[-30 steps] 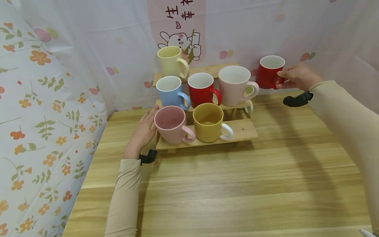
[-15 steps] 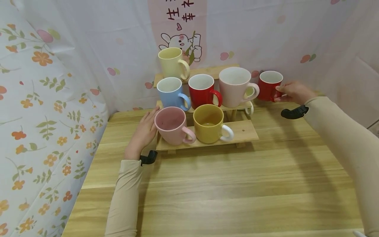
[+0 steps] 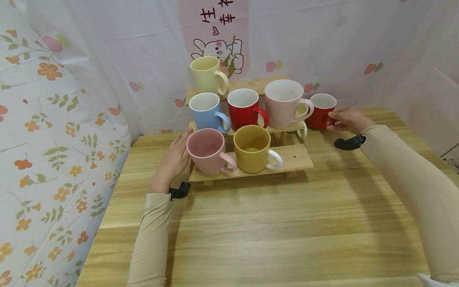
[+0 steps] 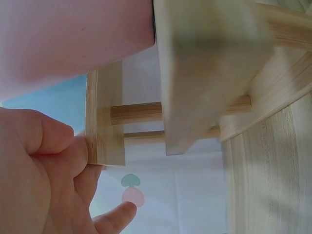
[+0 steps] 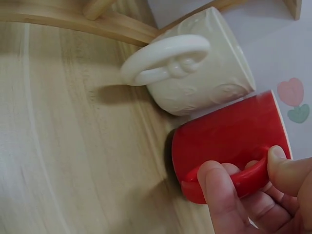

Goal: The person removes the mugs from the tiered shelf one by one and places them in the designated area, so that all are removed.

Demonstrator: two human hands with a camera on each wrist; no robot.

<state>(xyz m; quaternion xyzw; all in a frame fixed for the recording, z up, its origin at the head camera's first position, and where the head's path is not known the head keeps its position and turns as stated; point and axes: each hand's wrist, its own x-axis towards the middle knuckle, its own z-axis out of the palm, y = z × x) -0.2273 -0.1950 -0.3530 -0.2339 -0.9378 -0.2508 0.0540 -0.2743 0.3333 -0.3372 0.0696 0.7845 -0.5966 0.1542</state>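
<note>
My right hand (image 3: 349, 119) pinches the handle of a red mug (image 5: 229, 136), thumb on top and fingers curled through and under it. The mug is upright at the back right, on or just above the table; I cannot tell which. A cream embossed mug (image 5: 200, 68) stands close beside it, mostly hidden in the head view. My left hand (image 3: 173, 157) holds the left end of a tiered wooden rack (image 3: 295, 157), its fingers bent at a board's end in the left wrist view. A pink mug (image 3: 207, 153) and a blue mug (image 3: 206, 113) are near that hand.
The rack's lower tier also bears a mustard mug (image 3: 252, 153) with a white handle. A second red mug (image 3: 244, 109) and a large pale pink mug (image 3: 283, 103) share the middle tier. Up top stands a pale yellow mug (image 3: 208, 75). A printed curtain (image 3: 143, 52) hangs behind.
My right hand has lowered the held red mug, bringing it slightly left and down beside the rack. My left hand has stayed at the rack's left end.
</note>
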